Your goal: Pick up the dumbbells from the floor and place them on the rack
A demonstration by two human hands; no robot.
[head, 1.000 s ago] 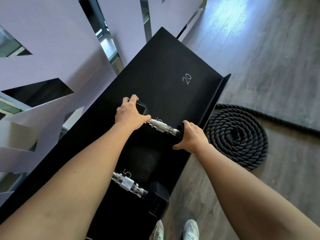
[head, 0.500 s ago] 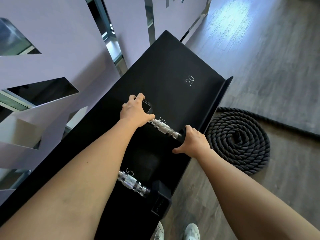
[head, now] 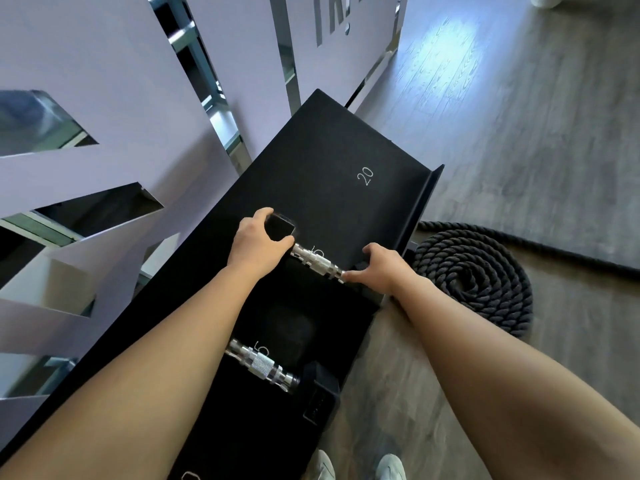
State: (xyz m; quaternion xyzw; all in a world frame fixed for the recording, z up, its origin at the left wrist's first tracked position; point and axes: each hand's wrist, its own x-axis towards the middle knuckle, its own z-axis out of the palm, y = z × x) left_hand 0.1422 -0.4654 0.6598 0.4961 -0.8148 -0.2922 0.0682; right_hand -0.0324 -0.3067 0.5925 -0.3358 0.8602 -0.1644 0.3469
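A black rack (head: 332,174) slopes away from me, with white weight numbers printed on its shelf. A dumbbell with a chrome handle (head: 317,263) and black heads lies across the shelf in front of me. My left hand (head: 258,242) grips its far head. My right hand (head: 381,271) grips its near head at the rack's front lip. A second dumbbell (head: 263,367) of the same kind rests on the shelf nearer to me, partly hidden under my left forearm, and no hand touches it.
A coiled black battle rope (head: 474,282) lies on the wooden floor right of the rack, its tail running off to the right. A lilac wall with mirrored cut-outs (head: 104,140) stands behind the rack. My white shoes (head: 360,467) show at the bottom edge.
Both hands stay on the dumbbell's heads and it has barely shifted on the shelf. The view has tilted up a little, showing more wall and floor.
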